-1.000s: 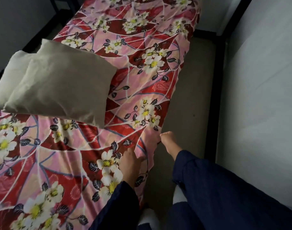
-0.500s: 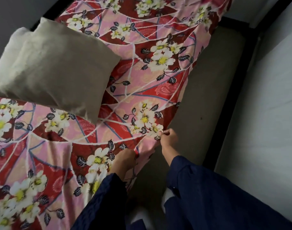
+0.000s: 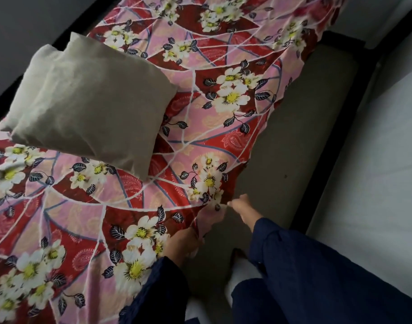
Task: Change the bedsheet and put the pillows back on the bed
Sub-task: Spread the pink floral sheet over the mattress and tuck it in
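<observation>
The red-and-pink floral bedsheet (image 3: 200,136) fills the left and centre of the frame, its right edge stopping short of the mattress side. At lower centre the left hand (image 3: 184,242) grips that edge with curled fingers. Just right of it the right hand (image 3: 243,208) pinches it. Two beige pillows (image 3: 95,108) lie overlapping on the sheet at upper left. A bare mattress strip (image 3: 293,148) and a black bed frame (image 3: 335,141) run along the right.

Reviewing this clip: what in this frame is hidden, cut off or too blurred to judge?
Head view only.
- Lower pillow: mostly covered by the upper pillow.
- Sheet: far end and left side cut off by the picture edges.
- Left hand: fingertips hidden in the sheet edge it grips.
- White thing near the floor: blurred, partly behind the dark sleeve; unidentifiable.
</observation>
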